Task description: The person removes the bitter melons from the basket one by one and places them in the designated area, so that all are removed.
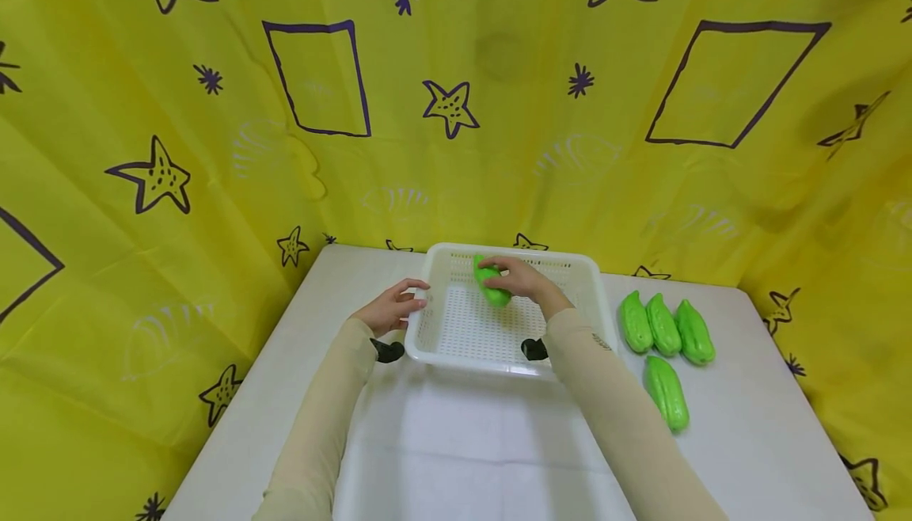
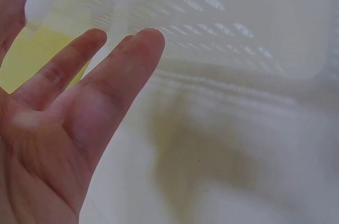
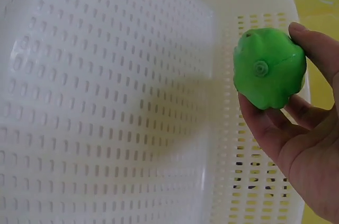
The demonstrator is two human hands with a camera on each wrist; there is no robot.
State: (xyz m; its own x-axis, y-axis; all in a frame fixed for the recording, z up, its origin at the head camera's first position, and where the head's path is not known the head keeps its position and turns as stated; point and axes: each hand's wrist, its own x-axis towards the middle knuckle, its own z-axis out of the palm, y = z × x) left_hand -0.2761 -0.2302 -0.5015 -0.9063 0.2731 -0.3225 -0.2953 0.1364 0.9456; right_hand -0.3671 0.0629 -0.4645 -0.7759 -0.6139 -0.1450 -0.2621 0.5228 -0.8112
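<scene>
My right hand (image 1: 518, 278) holds a green ridged gourd (image 1: 493, 283) inside the white plastic basket (image 1: 507, 368), near its back wall. In the right wrist view, the gourd (image 3: 267, 70) points its round stem end at the camera. The thumb and fingers of that hand (image 3: 312, 144) curl about it, and a shadow falls on the slotted floor. My left hand (image 1: 388, 307) touches the basket's left rim with extended fingers. The left wrist view has its palm and fingers (image 2: 127, 70) against the basket's outer side; one fingertip is hidden behind the white plastic.
Several more green gourds (image 1: 664, 325) lie on the white table (image 1: 456, 458) to the right of the basket, one of them nearer the front. A yellow curtain (image 1: 499, 188) with drawn stars hangs behind and along both sides of the table.
</scene>
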